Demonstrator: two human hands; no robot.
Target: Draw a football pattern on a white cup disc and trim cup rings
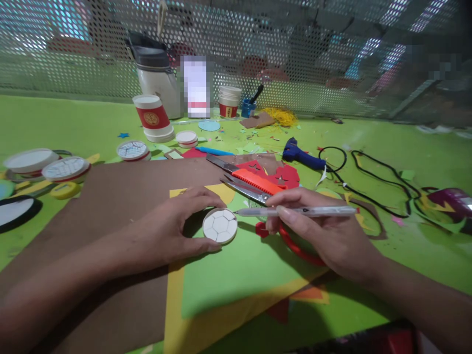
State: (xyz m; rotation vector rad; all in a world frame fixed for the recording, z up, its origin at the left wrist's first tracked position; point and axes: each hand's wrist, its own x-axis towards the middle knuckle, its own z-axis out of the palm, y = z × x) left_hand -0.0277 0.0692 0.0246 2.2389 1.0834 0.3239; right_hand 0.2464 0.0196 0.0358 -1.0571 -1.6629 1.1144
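Note:
My left hand (188, 216) grips the edge of a small round white disc (220, 227) between thumb and fingers. A football-like pattern of hexagon lines is drawn on its top. In my right hand (317, 226) is a slim clear pen (313, 211), its tip touching or very near the disc's upper right edge. Under both lies a green paper sheet (221, 280) on a yellow sheet (173, 314) and a brown board (121, 196). Just beyond the right hand are scissors (247, 189), partly hidden by it, and an orange utility knife (254, 179).
Paper cups (151, 118), a white pitcher (157, 73) and a blue paint jar (248, 107) stand at the back before a perforated metal screen (92, 54). On the right lies a blue glue gun (304, 155) with a black cord (383, 172). Drawn-on lids (66, 168) are at left.

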